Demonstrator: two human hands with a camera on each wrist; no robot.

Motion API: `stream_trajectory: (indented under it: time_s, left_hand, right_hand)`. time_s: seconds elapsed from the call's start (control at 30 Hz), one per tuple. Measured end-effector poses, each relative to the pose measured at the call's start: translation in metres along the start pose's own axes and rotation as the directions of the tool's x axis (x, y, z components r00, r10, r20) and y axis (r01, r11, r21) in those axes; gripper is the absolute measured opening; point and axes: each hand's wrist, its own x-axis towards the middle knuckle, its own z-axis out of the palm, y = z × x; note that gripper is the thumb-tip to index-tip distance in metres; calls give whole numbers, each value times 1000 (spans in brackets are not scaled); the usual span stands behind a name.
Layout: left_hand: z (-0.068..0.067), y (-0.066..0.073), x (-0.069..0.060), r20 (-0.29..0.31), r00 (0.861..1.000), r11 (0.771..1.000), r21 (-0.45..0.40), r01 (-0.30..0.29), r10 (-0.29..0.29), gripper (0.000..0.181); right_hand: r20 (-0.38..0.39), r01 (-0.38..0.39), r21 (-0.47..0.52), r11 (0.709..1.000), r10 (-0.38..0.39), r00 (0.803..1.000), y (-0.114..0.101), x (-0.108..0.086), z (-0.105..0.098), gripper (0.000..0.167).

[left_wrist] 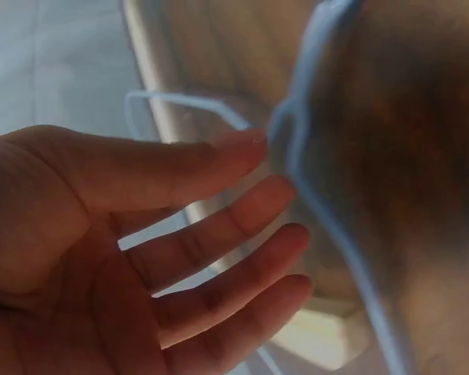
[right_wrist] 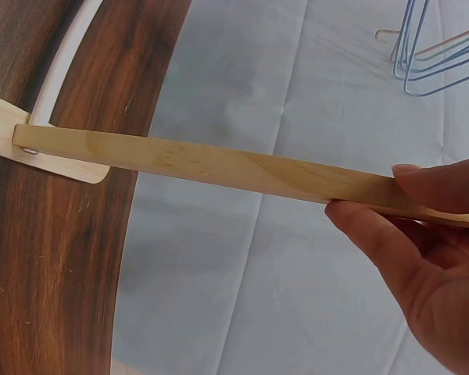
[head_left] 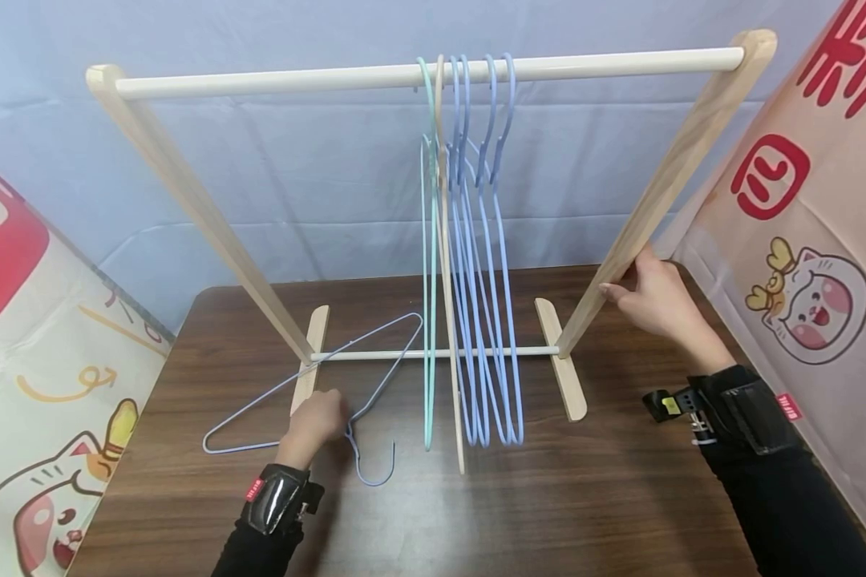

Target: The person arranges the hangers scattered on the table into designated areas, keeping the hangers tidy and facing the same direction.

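A pale blue clothes hanger [head_left: 358, 463] lies low at the left end of a wooden garment rack, its hook toward the front. My left hand [head_left: 317, 425] is over it. In the left wrist view, the fingers [left_wrist: 242, 266] are loosely extended and the thumb tip is beside the hanger's neck [left_wrist: 293, 129]; a gap shows between thumb and index finger. My right hand [head_left: 657, 296] grips the lower part of the rack's right post [head_left: 664, 184], with thumb and fingers on opposite sides of the wood [right_wrist: 219, 164].
From the white top rail [head_left: 296, 80] hang a mint green hanger [head_left: 427, 280], a beige one [head_left: 446, 264] and several blue hangers [head_left: 505, 272], bunched near the middle. The rack stands on a dark wood table [head_left: 584, 497]. Cloth panels [head_left: 317, 176] enclose the back and sides.
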Motion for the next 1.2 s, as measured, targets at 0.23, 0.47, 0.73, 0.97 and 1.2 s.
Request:
stream_trajectory:
  time_s: [0.23,0.47,0.73,0.97,1.2]
  left_hand:
    - [11,-2,1,-40,999,1000,4,6,-6,13]
    - [17,-3,3,-30,999,1000,-16,10,-11,14]
    - [14,-4,0,-66,998,1000,-10,-20,20,16]
    - [-4,1,-9,-132,989,997,-15,-76,74,11]
    - [-32,4,-15,-219,967,991,-11,-133,128,8]
  right_hand:
    - [6,0,4,1000,0,1000,0,0,0,40]
    - [5,3,3,1000,-4,1000,1,-1,0,40]
    - [-1,15,9,1000,-15,1000,0,-2,1,39]
    - [-6,24,5,1000,-24,1000,0,-2,1,39]
    - [-3,24,2,1000,-24,1000,0,-2,0,39]
